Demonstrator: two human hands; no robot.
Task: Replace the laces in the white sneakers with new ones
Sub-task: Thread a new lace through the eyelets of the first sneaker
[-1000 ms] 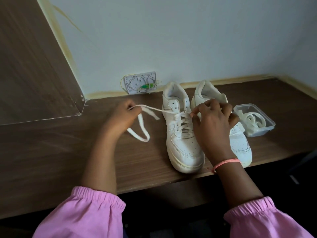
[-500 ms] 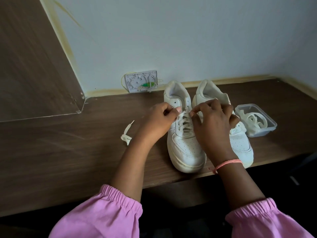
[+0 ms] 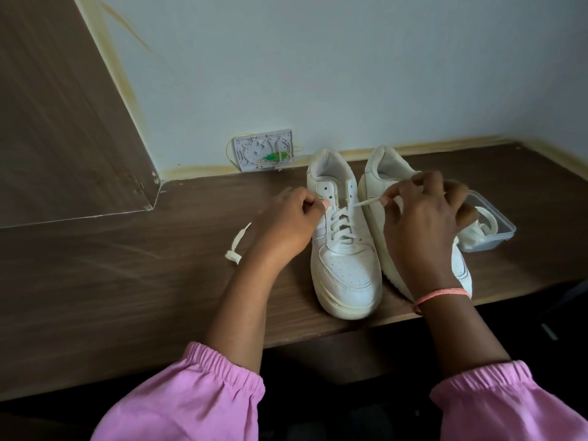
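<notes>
On the brown desk, two white sneakers stand side by side with their toes pointing at six o'clock. The left sneaker is the one being worked on. Its lace crosses only the lower holes; the top holes are bare.

The right hand pinches one lace end between thumb and finger, at three o'clock from the shoe's tongue. The left hand sits at nine o'clock from the tongue, fingers curled at the shoe's edge. It looks like it grips the lace there, but I cannot tell for sure. The other lace end lies loose on the desk, at nine o'clock from that hand.

The right sneaker is mostly hidden behind the right hand. A clear box with more laces in it sits at three o'clock from that shoe.

The step looks like pulling the lace out, hole by hole. To do it well, hold the shoe steady with one hand. Pull the end slowly and straight out of its hole. Loosen each cross first so the lace does not get stuck.
</notes>
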